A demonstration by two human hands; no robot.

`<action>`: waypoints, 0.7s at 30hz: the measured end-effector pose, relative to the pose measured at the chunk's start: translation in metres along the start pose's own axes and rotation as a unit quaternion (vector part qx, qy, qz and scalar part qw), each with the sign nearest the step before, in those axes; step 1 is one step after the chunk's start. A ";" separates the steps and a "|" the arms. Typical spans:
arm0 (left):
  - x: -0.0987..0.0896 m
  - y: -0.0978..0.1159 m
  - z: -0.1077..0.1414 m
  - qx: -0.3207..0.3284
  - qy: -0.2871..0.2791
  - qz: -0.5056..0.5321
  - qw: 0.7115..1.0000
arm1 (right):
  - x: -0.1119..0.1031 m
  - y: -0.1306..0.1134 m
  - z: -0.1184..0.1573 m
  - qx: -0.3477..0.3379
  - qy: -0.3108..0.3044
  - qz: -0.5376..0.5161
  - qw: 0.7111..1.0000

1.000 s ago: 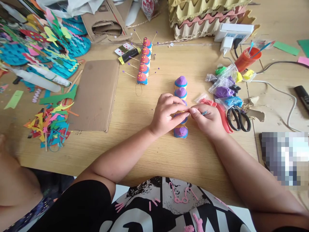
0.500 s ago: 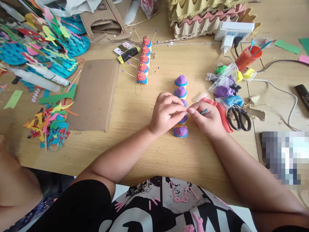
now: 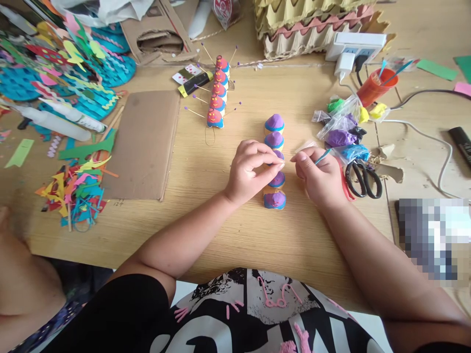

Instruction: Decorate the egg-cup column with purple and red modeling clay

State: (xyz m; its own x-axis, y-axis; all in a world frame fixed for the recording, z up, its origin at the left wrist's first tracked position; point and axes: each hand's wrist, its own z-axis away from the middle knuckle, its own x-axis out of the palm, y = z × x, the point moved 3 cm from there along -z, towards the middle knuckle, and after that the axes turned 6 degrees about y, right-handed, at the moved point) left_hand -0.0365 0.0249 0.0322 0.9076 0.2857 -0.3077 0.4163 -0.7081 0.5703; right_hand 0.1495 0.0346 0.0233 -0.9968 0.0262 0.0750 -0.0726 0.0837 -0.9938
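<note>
Above a row of purple-and-blue clay-covered cups [image 3: 274, 200], my left hand [image 3: 251, 171] has thumb and fingertips pinched together; anything between them is too small to make out. Just right of the row, my right hand [image 3: 319, 172] is closed around a thin blue stick [image 3: 323, 156]. A small gap separates the two hands. The nearest cup of the row has a small red mark on its front, while the middle cups are partly covered by my left hand. Farther back stands a similar red-and-blue row [image 3: 215, 116] with purple-tipped sticks in its sides.
Bagged coloured clay [image 3: 340, 137], black-handled scissors [image 3: 363, 179] and an orange cup [image 3: 376, 88] lie to the right. A cardboard sheet [image 3: 145, 147] and paper scraps [image 3: 77, 189] are at left. Egg cartons [image 3: 294, 44] and a power strip [image 3: 356, 46] sit behind. Another person's arm [image 3: 27, 279] shows at lower left.
My hands have moved apart, my right hand shifting slightly right and curling its fingers more around the blue stick. My left hand keeps its pinch almost in place.
</note>
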 end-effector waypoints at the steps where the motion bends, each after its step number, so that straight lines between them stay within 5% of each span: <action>1: 0.000 0.000 0.000 -0.005 -0.003 0.000 1.000 | -0.001 0.001 -0.001 0.015 0.003 -0.032 0.999; 11: 0.001 -0.001 0.000 -0.003 -0.012 0.021 1.000 | -0.002 0.001 -0.009 0.201 -0.094 -0.198 0.955; 21: 0.001 0.000 0.001 0.025 -0.020 0.005 0.999 | 0.004 0.007 -0.003 0.240 -0.154 -0.188 0.940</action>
State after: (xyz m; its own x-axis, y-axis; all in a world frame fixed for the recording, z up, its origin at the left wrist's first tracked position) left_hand -0.0357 0.0246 0.0310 0.9086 0.2518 -0.3331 0.4021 -0.7431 0.5350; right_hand 0.1453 0.0386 0.0172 -0.8549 -0.2114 0.4737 -0.3532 -0.4317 -0.8300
